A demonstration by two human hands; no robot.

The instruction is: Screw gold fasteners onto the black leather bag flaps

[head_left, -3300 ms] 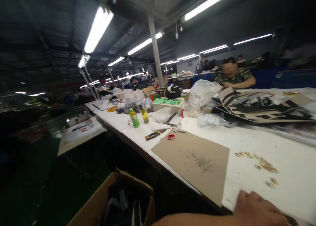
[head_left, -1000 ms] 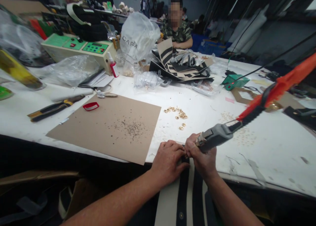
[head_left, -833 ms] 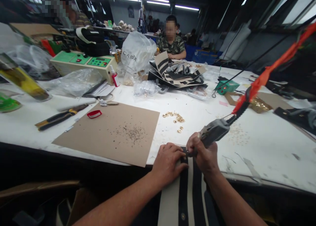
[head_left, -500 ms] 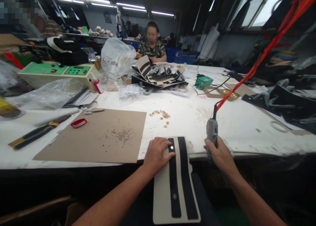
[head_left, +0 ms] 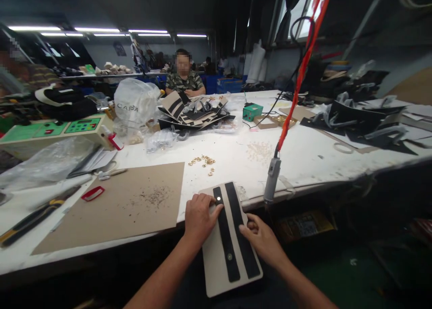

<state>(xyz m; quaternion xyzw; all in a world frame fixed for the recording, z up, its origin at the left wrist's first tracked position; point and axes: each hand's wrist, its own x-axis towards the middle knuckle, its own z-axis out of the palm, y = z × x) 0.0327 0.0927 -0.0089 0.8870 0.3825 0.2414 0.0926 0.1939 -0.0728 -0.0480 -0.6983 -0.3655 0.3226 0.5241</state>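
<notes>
A beige panel (head_left: 212,273) with two black strips lies at the table's front edge, tilted toward my body. The left strip (head_left: 222,232) carries a bright round metal stud near its top and a duller one lower down. My left hand (head_left: 200,217) is closed on the panel's upper left side, thumb resting by the bright stud. Curled at the panel's right edge is my right hand (head_left: 261,237), its thumb on top near the right strip. A grey handheld power tool (head_left: 272,179), perhaps an electric screwdriver, hangs free on an orange cord to the right.
Small gold metal fittings (head_left: 206,160) lie on the white table (head_left: 222,142). To the left are brown cardboard (head_left: 118,210) with dark crumbs, a red piece (head_left: 92,193) and yellow-black pliers (head_left: 37,217). Stacked panels (head_left: 195,115) stand farther back, before a seated person (head_left: 185,77).
My right hand has let go of the grey tool, which now hangs from its cord, and has moved left onto the panel's edge. The view has turned to the right.
</notes>
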